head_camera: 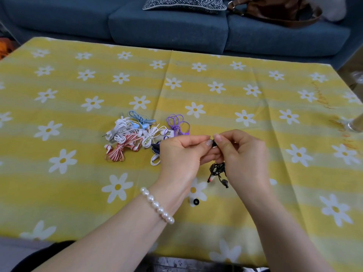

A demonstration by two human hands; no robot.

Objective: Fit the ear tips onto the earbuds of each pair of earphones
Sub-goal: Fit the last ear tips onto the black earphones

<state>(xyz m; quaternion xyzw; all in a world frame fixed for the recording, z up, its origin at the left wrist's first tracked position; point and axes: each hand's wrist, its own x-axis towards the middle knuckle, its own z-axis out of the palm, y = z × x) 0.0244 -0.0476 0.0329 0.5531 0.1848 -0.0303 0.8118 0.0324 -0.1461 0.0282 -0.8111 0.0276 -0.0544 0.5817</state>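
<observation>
Both hands meet above the table's middle. My left hand (182,154) and my right hand (241,154) pinch a small black earbud (214,143) between their fingertips; whether an ear tip is on it is hidden. The black earphones' bundled cable (217,170) hangs below my right hand, its plug and second earbud dangling. One loose black ear tip (195,202) lies on the cloth under my left wrist. A pile of coiled earphones (137,134), white, blue, purple and red-striped, sits to the left of my left hand.
A yellow tablecloth with white daisies (255,95) covers the table. A blue sofa (167,30) stands behind it with a patterned cushion (184,2) and a brown bag (275,10). A glass object (355,124) sits at the right edge.
</observation>
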